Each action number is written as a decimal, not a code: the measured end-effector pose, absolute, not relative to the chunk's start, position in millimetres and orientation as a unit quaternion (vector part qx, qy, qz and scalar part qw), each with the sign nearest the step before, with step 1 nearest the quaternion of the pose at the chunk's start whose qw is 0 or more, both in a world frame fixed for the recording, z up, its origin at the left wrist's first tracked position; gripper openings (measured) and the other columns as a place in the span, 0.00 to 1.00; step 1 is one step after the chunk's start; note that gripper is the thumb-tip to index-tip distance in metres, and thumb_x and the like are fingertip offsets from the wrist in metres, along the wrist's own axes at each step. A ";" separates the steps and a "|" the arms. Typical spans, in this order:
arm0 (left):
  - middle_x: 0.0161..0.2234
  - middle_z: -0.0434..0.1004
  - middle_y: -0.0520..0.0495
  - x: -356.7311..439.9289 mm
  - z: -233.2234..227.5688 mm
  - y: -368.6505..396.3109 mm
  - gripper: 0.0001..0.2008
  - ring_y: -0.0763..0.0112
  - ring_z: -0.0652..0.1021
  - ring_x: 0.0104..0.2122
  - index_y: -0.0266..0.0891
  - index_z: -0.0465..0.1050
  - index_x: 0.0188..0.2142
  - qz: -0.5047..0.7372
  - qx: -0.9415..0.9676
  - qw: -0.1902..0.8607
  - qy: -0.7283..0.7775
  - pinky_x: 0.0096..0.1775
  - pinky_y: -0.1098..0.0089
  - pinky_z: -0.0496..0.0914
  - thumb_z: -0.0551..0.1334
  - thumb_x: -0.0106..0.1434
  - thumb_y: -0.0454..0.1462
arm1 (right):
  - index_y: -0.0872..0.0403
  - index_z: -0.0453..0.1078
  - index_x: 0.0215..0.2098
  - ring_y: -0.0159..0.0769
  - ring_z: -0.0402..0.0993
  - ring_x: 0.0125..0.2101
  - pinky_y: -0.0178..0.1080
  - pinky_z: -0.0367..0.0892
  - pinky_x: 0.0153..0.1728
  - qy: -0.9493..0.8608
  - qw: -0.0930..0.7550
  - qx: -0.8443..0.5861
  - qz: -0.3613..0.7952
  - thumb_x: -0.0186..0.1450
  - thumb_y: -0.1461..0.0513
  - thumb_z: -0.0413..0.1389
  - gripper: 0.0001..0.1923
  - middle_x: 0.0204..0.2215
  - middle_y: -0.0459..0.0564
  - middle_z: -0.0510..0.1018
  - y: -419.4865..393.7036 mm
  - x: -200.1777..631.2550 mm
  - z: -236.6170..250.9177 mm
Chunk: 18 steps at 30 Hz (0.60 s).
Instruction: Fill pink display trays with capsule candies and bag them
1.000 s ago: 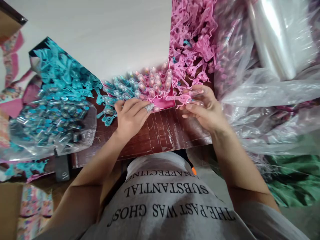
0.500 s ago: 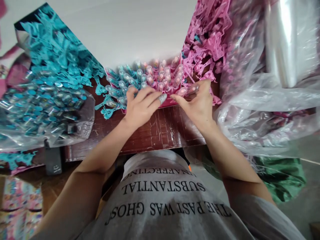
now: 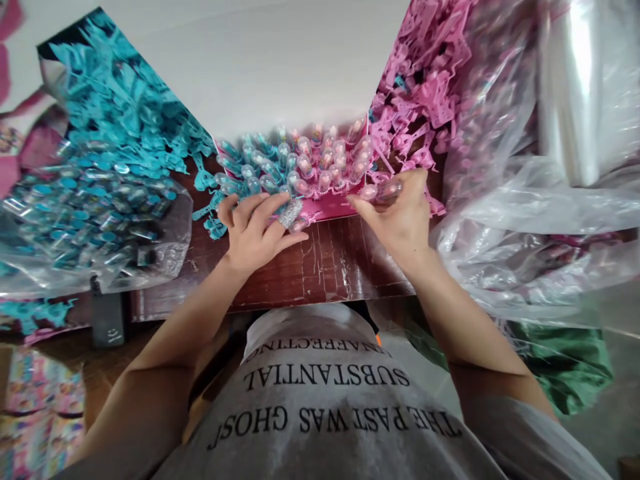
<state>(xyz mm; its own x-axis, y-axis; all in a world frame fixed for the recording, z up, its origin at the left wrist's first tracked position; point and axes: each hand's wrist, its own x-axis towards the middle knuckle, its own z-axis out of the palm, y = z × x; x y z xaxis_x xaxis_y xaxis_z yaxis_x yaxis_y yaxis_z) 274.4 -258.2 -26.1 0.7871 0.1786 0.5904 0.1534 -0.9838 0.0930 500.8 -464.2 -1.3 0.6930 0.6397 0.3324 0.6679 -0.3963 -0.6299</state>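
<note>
— Surface first?

— Dark red-brown wooden tabletop point(image 3: 325, 263), glossy, scratched and cracked pale along the middle, lower centre of the frame. White blank wall point(image 3: 280, 60) behind, filling the upper centre.

— And on it?

— Heap of turquoise plastic pieces point(image 3: 115, 113), thin, flat, jagged-edged, upper left. Matching heap of pink plastic pieces point(image 3: 425, 87), upper right. Between them, at centre, a pink tray point(image 3: 330, 207) packed with small clear capsules point(image 3: 310, 163), rounded and shiny, blue-tinted ones on the left half, pink-tinted on the right.

— Left hand?

— Left hand point(image 3: 253, 230) resting on the tray's near left edge, fingers spread flat over the blue-tinted capsules, a glittery silver wrap on one fingertip point(image 3: 290, 213). Nothing gripped, as far as can be seen.

— Right hand?

— Right hand point(image 3: 400, 213) at the tray's right corner, thumb and fingers pinched narrow on a clear capsule point(image 3: 383, 191), held just beside the pink row.

— Anything else around?

— Clear plastic bag point(image 3: 100, 220) of blue-capped capsules, crinkled, middle left. Dark flat remote-like object point(image 3: 107, 320) below it; hard to tell exactly what. Big sheets of clear plastic film point(image 3: 540, 220), wrinkled and glossy, along the right, with a pale shiny roll point(image 3: 575, 100) upper right. Green crumpled bag point(image 3: 565, 360) lower right. Colourful printed cardboard point(image 3: 35, 420) lower left. Grey T-shirt point(image 3: 325, 413) with black lettering at the bottom centre.
</note>
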 end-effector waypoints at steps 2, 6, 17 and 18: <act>0.52 0.87 0.50 271.7 -29.2 -259.6 0.24 0.52 0.81 0.52 0.46 0.71 0.34 0.347 0.934 -0.008 0.084 0.62 0.40 0.62 0.73 0.64 0.60 | 0.47 0.59 0.55 0.42 0.80 0.36 0.50 0.79 0.37 -0.397 0.400 -0.826 -0.003 0.66 0.31 0.60 0.37 0.38 0.48 0.78 -459.3 498.2 -3.8; 0.43 0.87 0.55 293.2 -22.3 -271.4 0.14 0.60 0.81 0.47 0.48 0.74 0.38 0.395 0.917 -0.030 0.058 0.57 0.48 0.65 0.72 0.70 0.51 | 0.48 0.60 0.56 0.42 0.80 0.36 0.49 0.79 0.38 -0.388 0.419 -0.821 -0.002 0.66 0.33 0.61 0.36 0.38 0.47 0.77 -458.9 499.5 -9.4; 0.55 0.86 0.52 345.7 5.6 -282.9 0.17 0.56 0.80 0.58 0.47 0.79 0.42 0.247 0.960 0.118 0.067 0.65 0.45 0.63 0.63 0.76 0.55 | 0.49 0.64 0.58 0.48 0.83 0.34 0.51 0.81 0.39 -0.426 0.358 -0.831 0.019 0.67 0.33 0.61 0.37 0.34 0.50 0.81 -452.0 510.8 -20.2; 0.55 0.86 0.52 342.0 5.8 -282.2 0.16 0.56 0.81 0.58 0.47 0.78 0.41 0.258 0.957 0.110 0.077 0.65 0.45 0.62 0.64 0.76 0.55 | 0.49 0.64 0.58 0.49 0.83 0.35 0.51 0.81 0.40 -0.432 0.347 -0.832 0.020 0.67 0.33 0.61 0.37 0.35 0.51 0.82 -450.1 510.4 -19.0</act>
<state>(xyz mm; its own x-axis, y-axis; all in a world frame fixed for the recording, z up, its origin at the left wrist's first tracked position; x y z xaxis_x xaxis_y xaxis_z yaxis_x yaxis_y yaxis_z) 342.0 -282.2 5.8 0.8552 0.2032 0.4769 0.0900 -0.9642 0.2495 510.4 -450.1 -19.0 0.6263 0.7328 0.2660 0.7045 -0.3860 -0.5955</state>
